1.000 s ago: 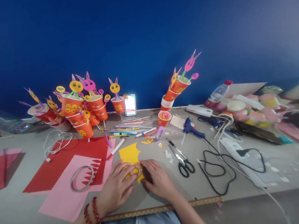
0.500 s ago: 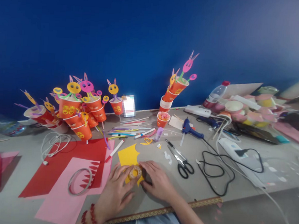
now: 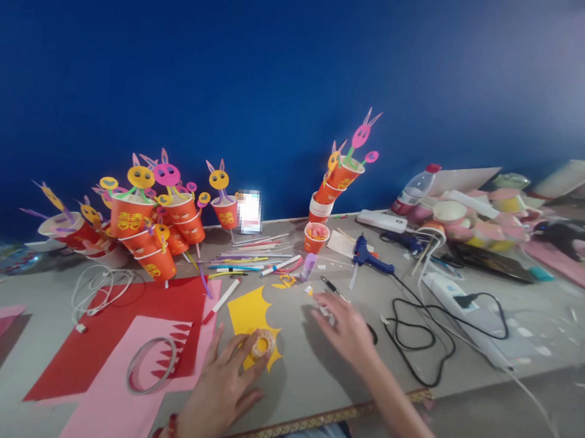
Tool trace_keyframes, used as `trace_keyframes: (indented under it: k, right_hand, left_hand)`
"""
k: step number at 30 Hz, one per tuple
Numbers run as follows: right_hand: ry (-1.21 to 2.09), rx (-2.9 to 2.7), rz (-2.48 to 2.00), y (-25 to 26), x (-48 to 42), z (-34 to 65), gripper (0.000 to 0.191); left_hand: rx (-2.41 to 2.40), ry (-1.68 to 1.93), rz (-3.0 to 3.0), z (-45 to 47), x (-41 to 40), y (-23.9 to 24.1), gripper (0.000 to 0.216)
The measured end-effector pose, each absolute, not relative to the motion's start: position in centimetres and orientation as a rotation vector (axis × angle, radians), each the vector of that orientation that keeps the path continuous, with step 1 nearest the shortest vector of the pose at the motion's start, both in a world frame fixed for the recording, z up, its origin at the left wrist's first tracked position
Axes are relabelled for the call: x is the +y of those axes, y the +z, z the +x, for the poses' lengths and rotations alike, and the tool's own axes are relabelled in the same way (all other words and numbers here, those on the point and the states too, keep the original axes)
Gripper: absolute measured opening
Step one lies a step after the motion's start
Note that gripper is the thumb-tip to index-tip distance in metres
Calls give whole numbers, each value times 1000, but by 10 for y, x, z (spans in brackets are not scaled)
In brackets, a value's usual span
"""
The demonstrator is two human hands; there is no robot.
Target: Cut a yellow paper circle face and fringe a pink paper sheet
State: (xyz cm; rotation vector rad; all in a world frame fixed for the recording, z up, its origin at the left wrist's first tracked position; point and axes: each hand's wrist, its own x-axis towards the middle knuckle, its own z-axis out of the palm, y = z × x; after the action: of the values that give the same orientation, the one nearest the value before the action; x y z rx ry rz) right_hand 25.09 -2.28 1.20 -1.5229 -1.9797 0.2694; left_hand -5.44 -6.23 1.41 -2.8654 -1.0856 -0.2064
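My left hand [image 3: 225, 384] lies with its fingers spread at the left edge of a small tape roll [image 3: 270, 338], fingertips touching it. Under the roll is a sheet of yellow paper [image 3: 246, 307] with scalloped bites cut from its right edge. My right hand [image 3: 349, 333] hovers with fingers apart over white paper scraps and the scissors, empty as far as I can see. Most of the scissors [image 3: 373, 333] is hidden by that hand; one black handle edge shows. A black pen [image 3: 334, 288] lies just beyond its fingers.
Red paper [image 3: 114, 340] and pink paper [image 3: 105, 386] lie on the left with a grey ring [image 3: 131, 374]. Orange cups with paper rabbits [image 3: 131, 214] stand behind. A blue glue gun [image 3: 372, 260], black cable [image 3: 408, 357] and power strip [image 3: 447, 300] are on the right.
My right hand has left the yellow paper and tape roll and moved right, over the scissors. The left hand stays at the roll. The view has shifted slightly.
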Motion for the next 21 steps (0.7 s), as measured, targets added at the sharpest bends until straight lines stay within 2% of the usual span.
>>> trace_keyframes:
  k: [6,14,17,21]
  right_hand:
    - [-22,-2144,-1992,18,9,299,15]
    - [-85,-2124,-2003,21,7,292,15]
    - [198,-1987,-1757,29,-8,286,15]
    - [1093,-1587,-1303,27,-28,261,26]
  left_hand:
    - [-1127,-211,-2915,-55,-63,12,58]
    - [-1159,-207,-2950,-56,-61,15,63]
    - [-1186,-195,-2944,-54,-63,17,63]
    - [-1225,-203,-2936,-52,-65,17,65]
